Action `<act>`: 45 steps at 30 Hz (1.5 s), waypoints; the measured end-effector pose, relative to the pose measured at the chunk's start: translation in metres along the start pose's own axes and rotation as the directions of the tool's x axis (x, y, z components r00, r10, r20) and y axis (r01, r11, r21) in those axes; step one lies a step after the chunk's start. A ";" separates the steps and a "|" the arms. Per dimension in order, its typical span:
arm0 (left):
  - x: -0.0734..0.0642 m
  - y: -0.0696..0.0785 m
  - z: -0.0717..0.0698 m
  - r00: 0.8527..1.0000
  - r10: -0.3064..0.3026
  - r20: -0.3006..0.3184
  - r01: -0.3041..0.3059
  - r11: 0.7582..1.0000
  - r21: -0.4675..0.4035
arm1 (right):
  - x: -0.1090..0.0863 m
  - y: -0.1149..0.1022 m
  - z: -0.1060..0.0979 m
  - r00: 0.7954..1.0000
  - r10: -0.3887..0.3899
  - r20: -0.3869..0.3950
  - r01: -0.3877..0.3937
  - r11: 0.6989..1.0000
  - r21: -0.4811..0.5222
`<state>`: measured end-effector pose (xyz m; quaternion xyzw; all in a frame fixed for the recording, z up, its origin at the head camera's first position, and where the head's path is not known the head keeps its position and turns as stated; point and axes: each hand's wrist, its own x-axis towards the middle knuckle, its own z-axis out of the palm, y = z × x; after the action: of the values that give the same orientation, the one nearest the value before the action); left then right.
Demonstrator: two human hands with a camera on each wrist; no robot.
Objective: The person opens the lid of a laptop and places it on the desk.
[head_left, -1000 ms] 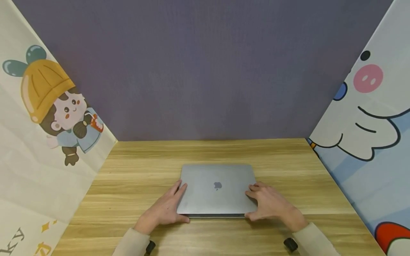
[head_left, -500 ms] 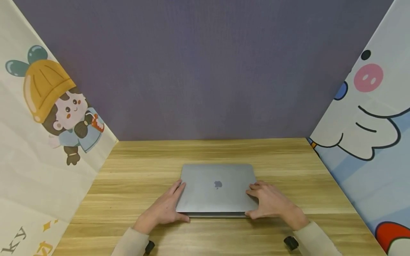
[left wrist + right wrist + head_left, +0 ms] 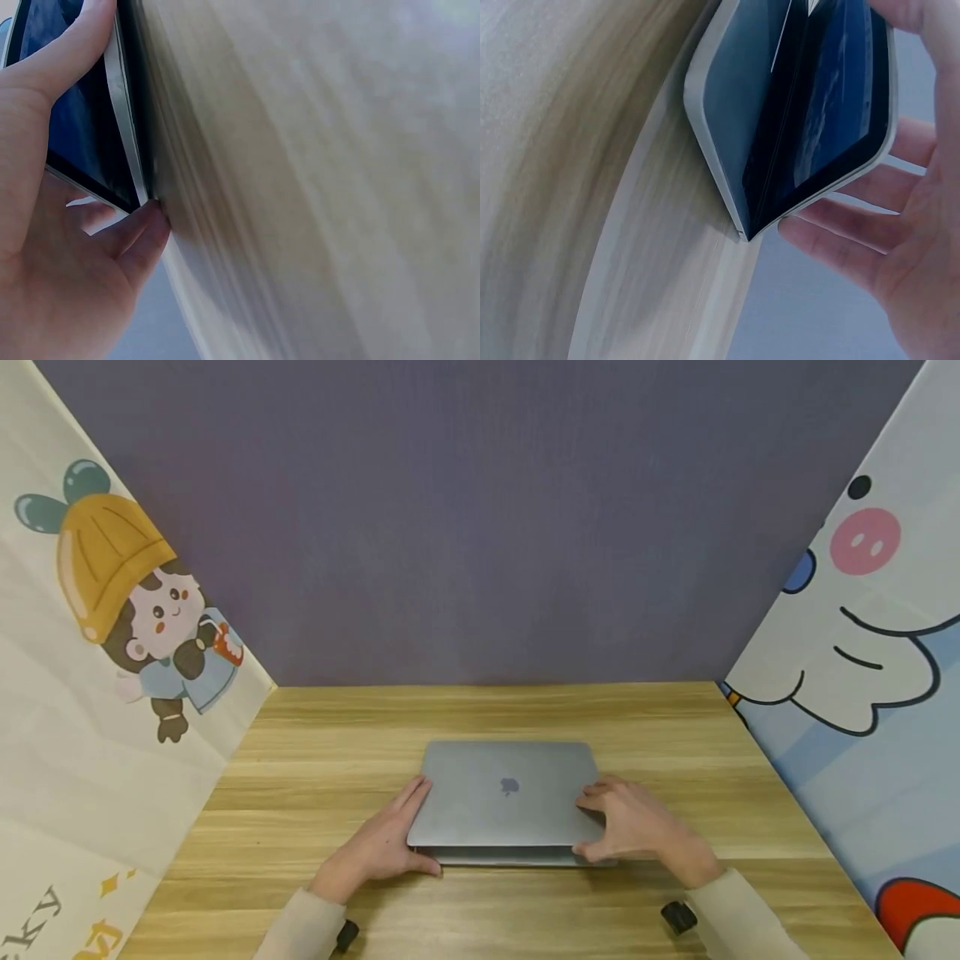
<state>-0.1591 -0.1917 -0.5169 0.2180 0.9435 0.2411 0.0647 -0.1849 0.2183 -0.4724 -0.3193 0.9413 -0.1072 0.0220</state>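
A silver laptop (image 3: 495,814) with a dark apple logo lies on the wooden table, its lid raised a little at the near edge. Along the laptop's left side, my left hand (image 3: 375,843) holds the base, thumb at the front corner and fingertips further back on the side. My right hand (image 3: 641,827) grips the lid at the right, with its thumb at the front edge and fingers over the outer face. Between lid and base, the blue lit screen (image 3: 840,105) shows in the right wrist view, facing the base (image 3: 731,90). The left wrist view also catches the screen (image 3: 79,127).
A wood-grain table (image 3: 315,735) surrounds the laptop. Behind it stands a dark grey-purple panel (image 3: 487,527). Side walls carry cartoon prints, a child in a yellow hat (image 3: 112,556) at left and a white pig-nosed figure (image 3: 900,610) at right.
The lid's near edge has risen, and the dark gap above the base has widened. The right hand has lifted slightly with it, while the left hand stays nearly in place.
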 end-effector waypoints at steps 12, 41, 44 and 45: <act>-0.001 0.000 0.003 1.000 -0.007 -0.014 0.007 1.000 -0.014 | 0.001 0.000 -0.009 1.000 0.014 0.014 -0.014 0.999 0.032; -0.001 0.001 0.006 0.996 0.053 -0.067 -0.052 0.998 0.025 | 0.010 0.010 -0.032 0.999 0.044 0.004 -0.044 0.985 0.170; -0.002 0.001 0.006 0.997 0.045 -0.070 -0.042 0.998 0.044 | 0.011 0.011 -0.034 0.999 0.042 -0.009 -0.040 0.983 0.178; -0.002 0.001 0.006 0.996 0.044 -0.073 -0.041 0.998 0.046 | 0.012 0.011 -0.035 0.999 0.045 -0.011 -0.042 0.982 0.183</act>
<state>-0.1557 -0.1888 -0.5216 0.2302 0.9455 0.2294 0.0198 -0.2047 0.2266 -0.4409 -0.2945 0.9344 -0.1949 0.0464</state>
